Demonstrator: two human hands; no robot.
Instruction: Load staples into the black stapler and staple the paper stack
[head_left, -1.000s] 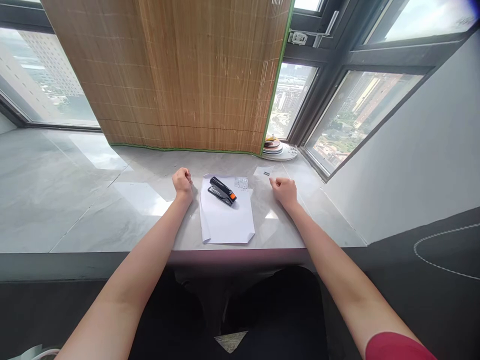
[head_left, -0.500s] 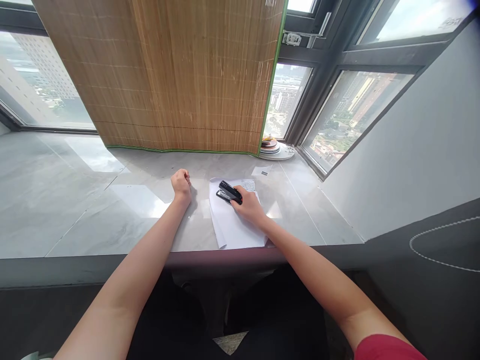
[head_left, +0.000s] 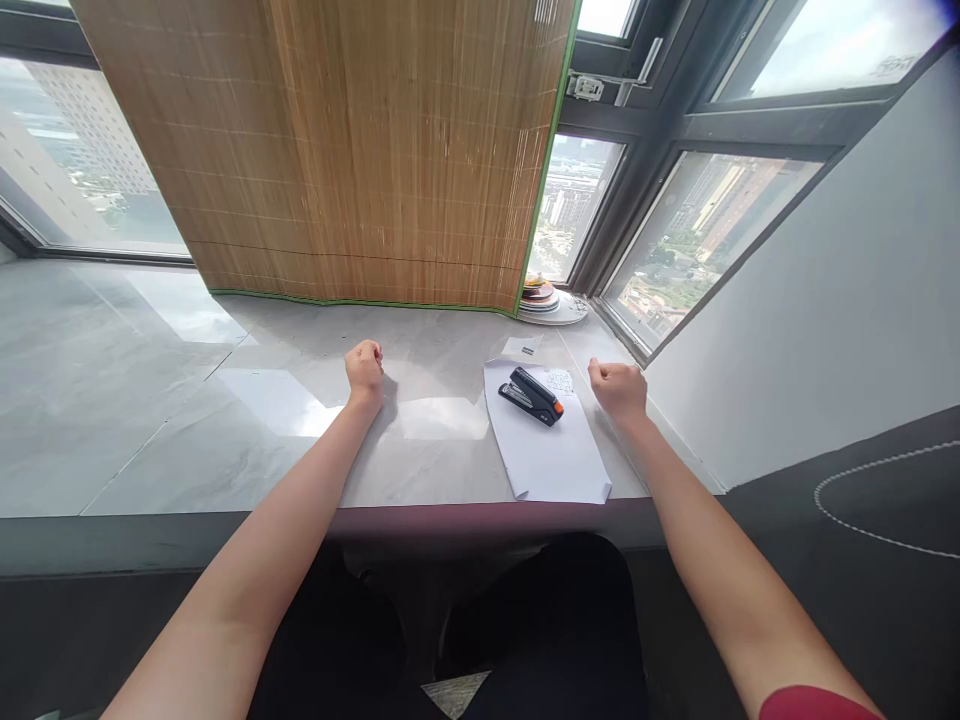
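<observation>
A black stapler (head_left: 532, 396) with an orange end lies on a stack of white paper (head_left: 551, 450) at the right of the grey stone counter (head_left: 225, 420). My right hand (head_left: 619, 388) rests as a fist just right of the paper, touching nothing but the counter. My left hand (head_left: 364, 368) is a fist too, resting on the counter well to the left of the paper. A small clear packet of staples (head_left: 559, 380) sits at the paper's far edge, and a small white slip (head_left: 523, 347) lies behind it.
A bamboo blind (head_left: 360, 150) with green edging hangs down to the counter behind. Stacked plates (head_left: 546, 297) stand at the back right corner by the window frame (head_left: 645, 140). A grey wall (head_left: 825, 280) closes the right side.
The paper with the stapler and staples has been slid to the right. My right hand let go of the stapler and now rests as a fist to the paper's right. My left hand stayed put.
</observation>
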